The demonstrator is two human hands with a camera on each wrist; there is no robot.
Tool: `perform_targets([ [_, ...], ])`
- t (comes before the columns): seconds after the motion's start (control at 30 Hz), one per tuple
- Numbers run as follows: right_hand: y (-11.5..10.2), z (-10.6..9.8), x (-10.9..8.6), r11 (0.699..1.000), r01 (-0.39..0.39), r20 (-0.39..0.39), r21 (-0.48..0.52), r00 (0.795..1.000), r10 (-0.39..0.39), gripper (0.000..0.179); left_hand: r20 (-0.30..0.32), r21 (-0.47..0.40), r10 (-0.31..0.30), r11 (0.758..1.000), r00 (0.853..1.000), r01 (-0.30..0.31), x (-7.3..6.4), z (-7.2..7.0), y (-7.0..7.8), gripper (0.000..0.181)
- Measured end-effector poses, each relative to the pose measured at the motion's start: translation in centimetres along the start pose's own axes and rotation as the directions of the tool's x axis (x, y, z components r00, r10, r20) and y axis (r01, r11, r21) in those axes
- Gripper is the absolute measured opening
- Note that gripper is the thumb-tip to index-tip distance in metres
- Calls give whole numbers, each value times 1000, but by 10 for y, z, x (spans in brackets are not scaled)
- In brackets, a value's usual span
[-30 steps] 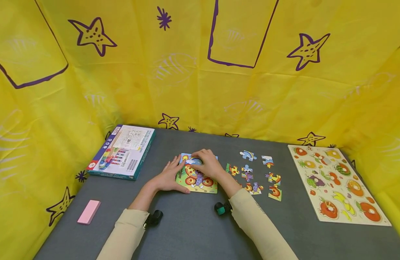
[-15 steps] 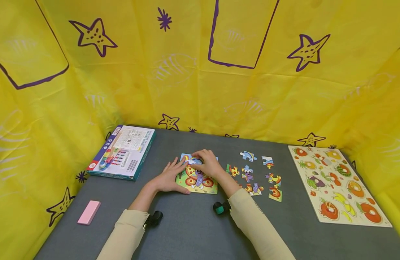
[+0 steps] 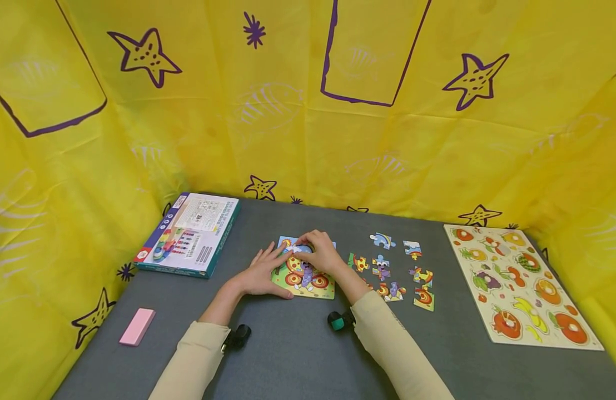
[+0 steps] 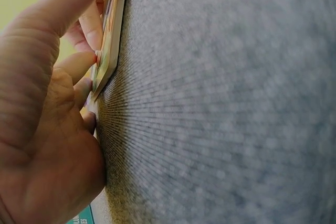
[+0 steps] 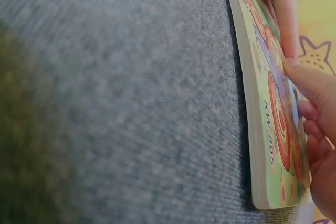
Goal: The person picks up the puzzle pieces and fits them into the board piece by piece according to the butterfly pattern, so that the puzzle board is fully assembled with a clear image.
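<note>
In the head view a square jigsaw board [image 3: 294,284] with a butterfly picture lies flat on the grey table. Straight fingers of my left hand [image 3: 260,276] reach over the board's upper left, while its thumb lies along the near edge. From the right, my right hand [image 3: 320,253] bends over the upper part of the board, thumb and fingers around a blue puzzle piece [image 3: 303,249]. Its thumb touches the board's surface in the right wrist view, close to a left fingertip. The fingers partly hide the piece, so how it sits cannot be seen.
Several loose puzzle pieces [image 3: 381,266] lie right of the board. A wooden fruit puzzle [image 3: 518,283] is at the far right. On the left are a toy box [image 3: 193,233] and a pink block [image 3: 137,326]. Yellow cloth [image 3: 308,139] surrounds the table.
The left fingers have shifted slightly over the upper left of the board, toward the right hand. The right hand stays at the same spot, with its forearm a little to the left.
</note>
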State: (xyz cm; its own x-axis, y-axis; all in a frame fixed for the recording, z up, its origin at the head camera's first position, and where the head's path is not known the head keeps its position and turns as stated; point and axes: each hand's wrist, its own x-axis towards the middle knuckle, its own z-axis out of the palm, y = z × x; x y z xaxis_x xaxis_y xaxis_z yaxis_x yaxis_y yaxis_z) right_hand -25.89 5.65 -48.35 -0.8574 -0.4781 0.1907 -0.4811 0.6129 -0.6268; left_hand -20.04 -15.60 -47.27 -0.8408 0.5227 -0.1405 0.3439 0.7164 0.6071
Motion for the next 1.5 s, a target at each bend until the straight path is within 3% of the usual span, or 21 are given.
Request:
perform_targets([
  [0.2,1,-14,-6,997,-39,-6,74,999,40,24,1,21,-5,1000,1000,5,1,-1,3,107],
  [0.3,11,-28,-13,984,-97,-99,151,989,113,18,1,22,-7,1000,1000,7,2,-1,4,107],
  [0.4,29,-51,-24,971,-151,-191,185,964,186,17,-4,17,-6,1000,1000,6,1,-1,6,108],
  [0.57,65,-91,-47,974,-207,-252,96,941,225,23,-17,23,-2,1000,1000,3,0,-1,6,107],
  [0.77,100,-119,-69,960,-265,-277,-90,933,231,37,-31,33,-8,999,999,10,0,0,5,106],
  [0.93,107,-129,-80,910,-396,-223,-124,905,363,47,-36,39,-12,999,999,14,1,0,4,105],
  [1.07,107,-134,-81,889,-440,-181,-129,892,415,48,-39,33,-9,999,999,10,1,0,4,105],
  [1.27,110,-135,-79,884,-455,-165,-112,885,435,46,-32,27,-15,999,999,16,1,0,5,106],
  [1.5,111,-130,-81,896,-443,-200,-36,881,428,44,-30,39,-20,999,999,22,1,1,4,106],
])
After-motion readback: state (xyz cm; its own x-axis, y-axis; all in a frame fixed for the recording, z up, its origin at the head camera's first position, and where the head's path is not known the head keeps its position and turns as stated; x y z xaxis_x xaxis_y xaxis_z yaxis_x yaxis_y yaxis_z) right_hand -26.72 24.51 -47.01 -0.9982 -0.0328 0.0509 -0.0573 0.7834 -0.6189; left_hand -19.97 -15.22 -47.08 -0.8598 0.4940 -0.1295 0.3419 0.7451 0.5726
